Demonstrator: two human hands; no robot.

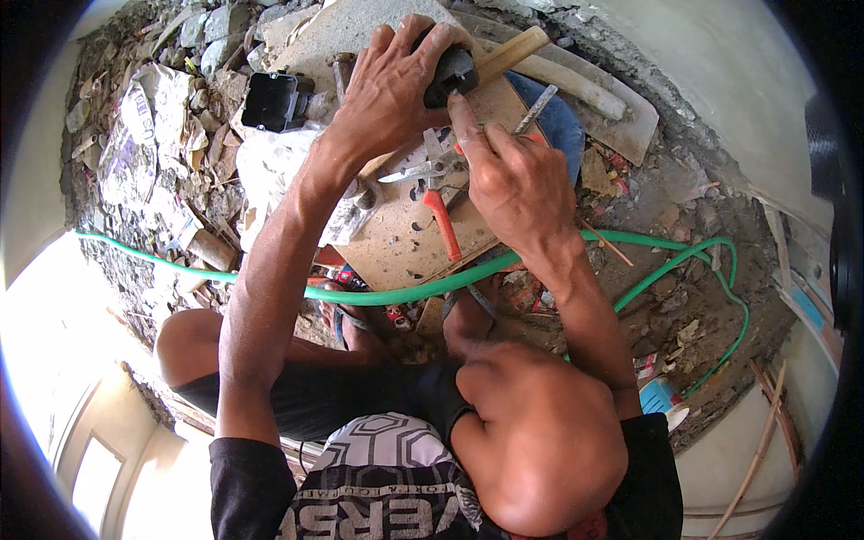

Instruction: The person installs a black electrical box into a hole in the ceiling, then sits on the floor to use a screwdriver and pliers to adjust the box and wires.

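Observation:
My left hand (387, 90) grips a small black rounded fitting (450, 72) over a wooden board (396, 243). My right hand (513, 184) reaches in from the right. Its forefinger is stretched out, with the tip against the underside of the fitting. Its other fingers are curled, and I cannot see whether they hold anything. Red-handled pliers (439, 211) lie on the board just below both hands, jaws to the left. A hammer's wooden handle (513, 52) pokes out behind the fitting.
A black square box (270, 99) sits left of my left hand among rubble and torn paper. A green hose (405, 290) runs across the ground and loops right. My bent knees (531, 432) fill the lower middle. A trowel-like board (621, 117) lies at the top right.

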